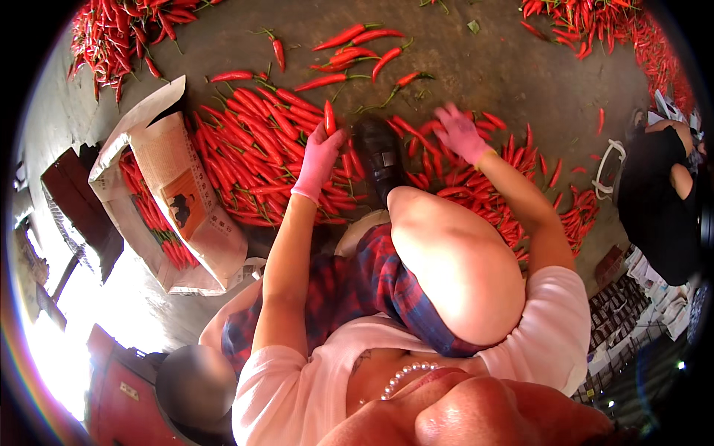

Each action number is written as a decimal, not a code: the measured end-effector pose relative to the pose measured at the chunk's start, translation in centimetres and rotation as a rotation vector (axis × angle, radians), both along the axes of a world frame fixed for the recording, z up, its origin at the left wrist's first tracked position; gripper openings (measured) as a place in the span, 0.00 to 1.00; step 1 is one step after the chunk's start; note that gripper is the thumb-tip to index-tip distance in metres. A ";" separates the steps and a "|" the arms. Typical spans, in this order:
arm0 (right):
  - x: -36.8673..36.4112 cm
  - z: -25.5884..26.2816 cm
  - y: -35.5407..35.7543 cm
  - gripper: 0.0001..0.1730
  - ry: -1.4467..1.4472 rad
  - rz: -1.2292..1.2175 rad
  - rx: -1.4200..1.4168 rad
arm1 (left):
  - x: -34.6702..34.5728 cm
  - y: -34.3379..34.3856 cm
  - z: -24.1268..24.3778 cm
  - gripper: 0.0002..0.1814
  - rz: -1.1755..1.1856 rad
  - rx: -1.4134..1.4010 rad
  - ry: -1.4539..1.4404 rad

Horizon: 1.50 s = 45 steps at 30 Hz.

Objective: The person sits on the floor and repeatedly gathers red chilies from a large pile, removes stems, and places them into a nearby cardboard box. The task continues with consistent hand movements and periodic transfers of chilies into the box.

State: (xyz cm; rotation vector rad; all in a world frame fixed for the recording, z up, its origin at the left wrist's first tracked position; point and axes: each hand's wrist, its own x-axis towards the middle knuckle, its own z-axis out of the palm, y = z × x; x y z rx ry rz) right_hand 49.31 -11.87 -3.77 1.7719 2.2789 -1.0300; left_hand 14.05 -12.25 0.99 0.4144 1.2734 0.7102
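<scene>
My left hand [318,161], in a pink glove, holds a red chili pepper [329,117] upright between thumb and fingers, above a heap of red chilies [251,139] with green stems. My right hand [461,135], gloved in pink too, is spread low over scattered chilies on the floor, slightly blurred; its fingers look apart, with no pepper visible in them. Below it lies a second heap of chilies [485,203]. Several loose chilies [357,50] rest on the floor beyond my hands. A paper box or bag [195,189] with printing lies at the left with chilies inside.
My black shoe [380,153] stands between the two heaps. Large chili piles lie at the upper left [114,47] and upper right [619,28]. A person in black [658,200] is at the right, near a white looped handle [608,170]. A red object [125,390] stands lower left.
</scene>
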 end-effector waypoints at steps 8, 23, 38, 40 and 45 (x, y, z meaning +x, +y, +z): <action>-6.6 3.3 8.0 0.23 0.421 -0.552 -0.111 | 0.4 4.0 -3.0 0.19 0.145 0.083 0.162; -7.1 1.7 12.9 0.22 -0.251 0.296 0.329 | 0.0 2.0 -0.9 0.43 0.464 0.197 0.127; -13.9 3.6 14.5 0.26 0.016 0.387 0.144 | -12.2 18.4 -0.7 0.30 -0.840 0.767 1.322; -13.1 4.2 14.1 0.26 0.138 0.310 -0.013 | -11.5 19.3 -0.2 0.26 -1.000 0.774 1.429; -10.6 4.1 17.5 0.19 0.377 -0.301 0.336 | -6.3 19.4 1.5 0.24 -0.984 0.759 1.109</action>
